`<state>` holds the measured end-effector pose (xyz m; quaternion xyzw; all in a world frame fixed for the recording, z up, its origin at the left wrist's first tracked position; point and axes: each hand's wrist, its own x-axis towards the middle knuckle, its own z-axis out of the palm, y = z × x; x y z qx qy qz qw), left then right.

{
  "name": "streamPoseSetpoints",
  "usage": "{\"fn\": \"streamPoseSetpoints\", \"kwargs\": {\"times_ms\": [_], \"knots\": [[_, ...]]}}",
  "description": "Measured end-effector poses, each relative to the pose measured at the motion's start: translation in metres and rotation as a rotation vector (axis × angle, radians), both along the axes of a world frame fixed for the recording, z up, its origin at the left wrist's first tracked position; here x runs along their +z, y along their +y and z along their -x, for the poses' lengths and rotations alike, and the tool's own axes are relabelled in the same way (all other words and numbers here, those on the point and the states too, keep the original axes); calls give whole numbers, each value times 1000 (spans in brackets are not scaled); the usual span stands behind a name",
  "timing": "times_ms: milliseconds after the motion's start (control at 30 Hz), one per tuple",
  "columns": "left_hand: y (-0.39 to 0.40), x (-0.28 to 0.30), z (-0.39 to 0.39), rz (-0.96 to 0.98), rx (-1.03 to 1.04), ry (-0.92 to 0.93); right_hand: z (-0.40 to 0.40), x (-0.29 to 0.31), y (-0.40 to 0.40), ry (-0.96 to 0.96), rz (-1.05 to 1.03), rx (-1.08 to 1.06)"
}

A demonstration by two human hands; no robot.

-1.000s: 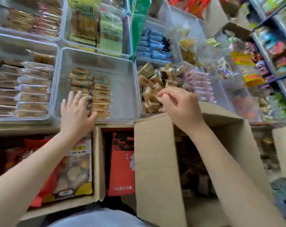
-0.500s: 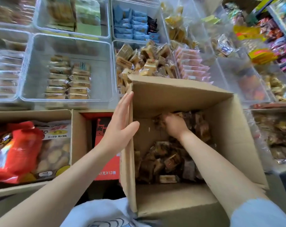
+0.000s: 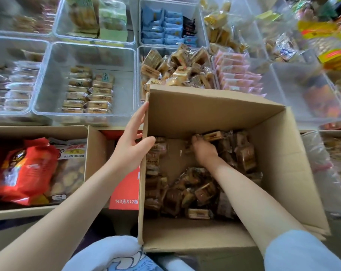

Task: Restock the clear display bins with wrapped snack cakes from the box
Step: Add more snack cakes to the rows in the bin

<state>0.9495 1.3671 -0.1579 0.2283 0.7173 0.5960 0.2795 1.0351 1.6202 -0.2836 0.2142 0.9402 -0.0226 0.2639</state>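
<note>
Snack shop: rows of clear display bins (image 3: 83, 114) stocked with wrapped snacks, stock cartons (image 3: 204, 106) below.

Bright, even daylight falls on my forearms and the clear bins (image 3: 83, 55), whose plastic walls give a soft, hazy sheen. Inside the cardboard box (image 3: 204, 110) it is dimmer, and the wrapped cakes (image 3: 201, 192) sit in shadow. Motion blur smears the upper right and left edges. The wide lens bends straight lines near the corners.
</note>
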Motion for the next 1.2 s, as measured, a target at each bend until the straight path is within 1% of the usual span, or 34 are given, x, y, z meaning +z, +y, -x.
{"fn": "streamPoseSetpoints", "kwargs": {"times_ms": [33, 100, 167, 200, 267, 300, 333, 367, 433, 500, 567, 633, 800, 867, 900, 933, 967, 1033, 1100, 1133, 1200], "knots": [[0, 1, 0, -5, -2, -2, 3, 12, 1, 59, 150, -111], [-1, 3, 1, -9, -6, -14, 9, 48, 0, 172, 520, -385], [-3, 6, 3, -1, -22, -43, 13, 93, -7, 230, 886, -572], [-4, 9, 4, 0, -34, -67, 13, 116, -11, 247, 1097, -604], [-8, 18, 9, 16, -62, -108, 11, 155, -18, 266, 1460, -556], [-10, 25, 12, 16, -65, -116, 11, 172, -23, 275, 1575, -495], [-12, 32, 16, -11, -56, -118, 12, 185, -29, 292, 1634, -439], [-14, 39, 20, -68, -40, -120, 16, 197, -37, 318, 1643, -403], [-18, 50, 31, -211, 27, -164, 27, 212, -56, 399, 1541, -356], [-26, 60, 45, -280, 107, -186, 44, 221, -78, 452, 1362, -272], [-40, 63, 63, -253, 164, -144, 62, 225, -97, 473, 1182, -168], [-60, 62, 85, -217, 169, -108, 84, 228, -114, 496, 1035, -68], [-101, 55, 138, -142, 161, 39, 147, 223, -157, 557, 954, 43], [-114, 41, 164, -134, 171, 84, 175, 214, -169, 580, 902, 79], [-119, 30, 179, -95, 176, 115, 189, 207, -174, 597, 850, 96], [-123, 15, 195, -7, 183, 167, 202, 200, -176, 621, 764, 115], [-128, -2, 214, 133, 184, 231, 217, 193, -178, 647, 643, 139], [-140, -39, 250, 491, 160, 384, 245, 176, -176, 672, 384, 196], [-149, -74, 273, 800, 84, 570, 273, 159, -172, 659, 233, 210], [-153, -88, 279, 889, 35, 646, 287, 150, -169, 650, 183, 199], [-156, -107, 284, 938, 4, 717, 315, 132, -162, 631, 108, 161]]}}
